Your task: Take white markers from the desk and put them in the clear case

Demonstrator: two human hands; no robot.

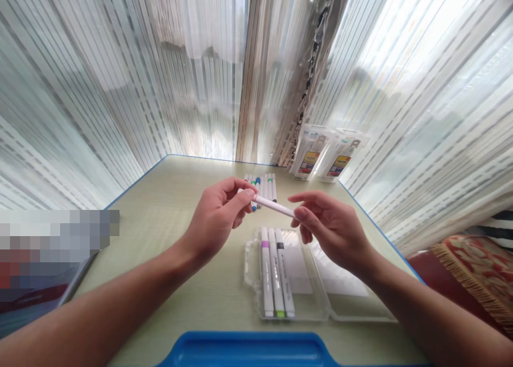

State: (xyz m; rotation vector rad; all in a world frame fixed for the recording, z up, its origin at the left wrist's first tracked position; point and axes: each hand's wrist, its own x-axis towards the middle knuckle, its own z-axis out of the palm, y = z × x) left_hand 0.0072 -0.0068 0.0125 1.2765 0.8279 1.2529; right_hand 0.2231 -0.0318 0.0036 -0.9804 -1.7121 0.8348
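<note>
A white marker (274, 205) with a pinkish band is held slantwise above the table. My left hand (218, 209) pinches its left end between thumb and fingers. At the other end, my right hand (328, 223) has its thumb and fingertips on the barrel, the index finger stretched forward. Below them lies an open clear plastic case (316, 297). Its left half holds a purple-banded marker (266, 276), a marker with a lime-green end (276, 276) and a black-banded marker (285, 276) side by side. Several more markers (270, 182) lie in a row behind my hands, partly hidden.
Two clear cases with labels, one left (308, 153) and one right (339, 156), stand upright at the back right. The light table (160, 207) has a blue edge and a blue tray (252, 351) in front. Curtains (200, 89) hang behind; patterned fabric (476, 265) lies right.
</note>
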